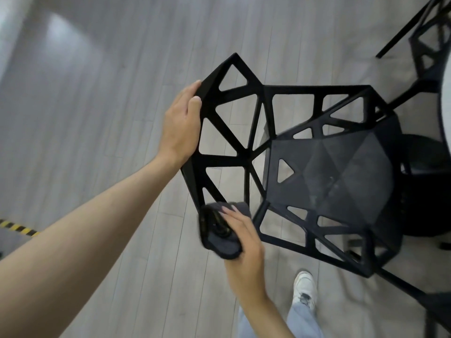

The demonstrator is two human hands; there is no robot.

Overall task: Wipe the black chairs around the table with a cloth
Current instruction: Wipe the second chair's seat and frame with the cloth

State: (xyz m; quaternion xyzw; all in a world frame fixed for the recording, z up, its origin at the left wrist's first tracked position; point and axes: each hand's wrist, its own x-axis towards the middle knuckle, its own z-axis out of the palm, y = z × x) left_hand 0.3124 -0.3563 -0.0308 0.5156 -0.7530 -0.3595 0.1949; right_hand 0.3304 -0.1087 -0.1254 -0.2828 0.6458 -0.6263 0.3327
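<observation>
A black chair (329, 172) with a cut-out geometric frame stands in the middle of the head view, its backrest toward me. My left hand (181, 125) grips the upper left edge of the backrest, thumb over the front. My right hand (241, 240) holds a dark grey cloth (220, 230) wrapped over the lower corner of the backrest rim. The cloth looks blurred.
A second black chair (429, 45) stands at the top right. A pale table edge (447, 113) shows at the right border, with a dark round base (424, 186) below it. Grey plank floor lies to the left; yellow-black tape (19, 228) marks it. My white shoe (305, 289) is below.
</observation>
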